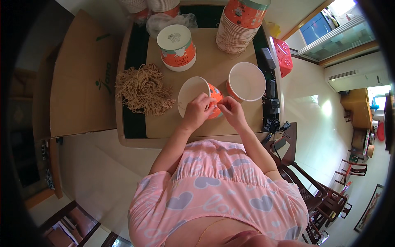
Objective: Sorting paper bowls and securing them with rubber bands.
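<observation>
A paper bucket (190,88) with a white inside and an orange printed wall lies tilted in front of me, its mouth facing left. My left hand (200,110) reaches across its rim, fingertips pinched at the printed wall. Close beside it, my right hand (233,111) pinches at the same spot from the right. What lies between the fingertips is too small to make out. To the right, another paper bucket (247,80) stands upright with its white inside showing. A loose heap of tan twisted cords (144,90) lies on the left.
An upside-down bucket (178,51) stands farther back, beside a clear plastic bag (170,22). A tall nested stack of buckets (238,31) rises back right. Black adapters and cables (271,107) line the right edge, near a red stool (282,55). A big cardboard box (84,78) stands left.
</observation>
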The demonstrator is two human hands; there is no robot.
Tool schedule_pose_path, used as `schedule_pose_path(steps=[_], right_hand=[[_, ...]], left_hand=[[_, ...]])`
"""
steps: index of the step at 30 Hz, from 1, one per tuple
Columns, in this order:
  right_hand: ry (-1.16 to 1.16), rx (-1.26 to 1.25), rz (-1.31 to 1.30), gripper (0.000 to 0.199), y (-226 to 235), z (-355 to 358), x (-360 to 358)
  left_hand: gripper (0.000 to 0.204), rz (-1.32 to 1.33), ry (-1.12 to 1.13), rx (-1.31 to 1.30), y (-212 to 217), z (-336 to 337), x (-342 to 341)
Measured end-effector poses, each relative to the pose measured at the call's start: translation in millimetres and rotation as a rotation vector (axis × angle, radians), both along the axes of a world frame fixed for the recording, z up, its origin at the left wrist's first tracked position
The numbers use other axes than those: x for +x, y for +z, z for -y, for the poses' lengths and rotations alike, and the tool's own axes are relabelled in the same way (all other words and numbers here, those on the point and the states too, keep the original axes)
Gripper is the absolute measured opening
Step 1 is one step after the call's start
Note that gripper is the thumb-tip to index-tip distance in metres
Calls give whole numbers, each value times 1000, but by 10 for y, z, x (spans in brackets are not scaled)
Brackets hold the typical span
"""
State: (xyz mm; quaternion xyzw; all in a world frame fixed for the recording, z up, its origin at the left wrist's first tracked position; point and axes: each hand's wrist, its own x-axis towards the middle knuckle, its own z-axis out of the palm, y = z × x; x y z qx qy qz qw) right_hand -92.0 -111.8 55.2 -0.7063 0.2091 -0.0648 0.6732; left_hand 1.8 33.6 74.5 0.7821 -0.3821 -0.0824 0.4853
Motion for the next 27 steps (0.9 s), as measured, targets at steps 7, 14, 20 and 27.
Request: schedule_pose_path(steps=[7, 14, 20, 27], right_hand=[[32, -18, 14, 8, 55, 2, -1], [4, -83, 61, 10, 74, -30, 5], [-34, -129, 108, 8, -34, -42, 15], [-177, -322, 212, 9, 127, -76, 202]], left_hand=[[9, 47, -33, -10, 1, -28, 41], [6, 47, -65, -32, 27, -18, 47], [6, 45, -65, -26, 28, -7, 57], [24, -300, 27, -105, -114, 2, 4]])
